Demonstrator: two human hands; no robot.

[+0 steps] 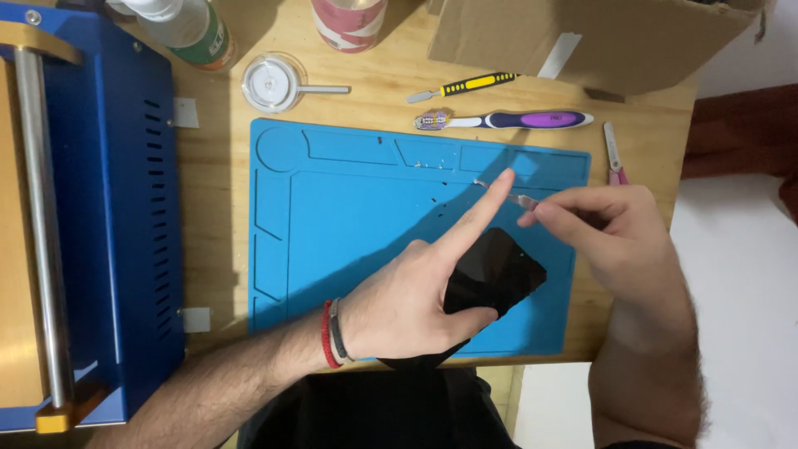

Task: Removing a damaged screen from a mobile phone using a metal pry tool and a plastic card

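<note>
A black phone [499, 270] lies tilted over the blue work mat [349, 216], gripped by my left hand [416, 291] with the thumb under its near edge. That hand's index finger points out toward the far right, its tip touching a thin clear strip. My right hand [607, 229] pinches a slim metal tool [525, 200], whose tip meets the strip at my left fingertip. Red and grey bands circle my left wrist.
A blue machine [100, 208] with a metal roller fills the left. Behind the mat lie a toothbrush [507, 120], a yellow-black pry tool [465, 86], a clear round dish [272, 81], bottles and a cardboard box [582, 37]. A pink-handled tool [613, 158] lies at right.
</note>
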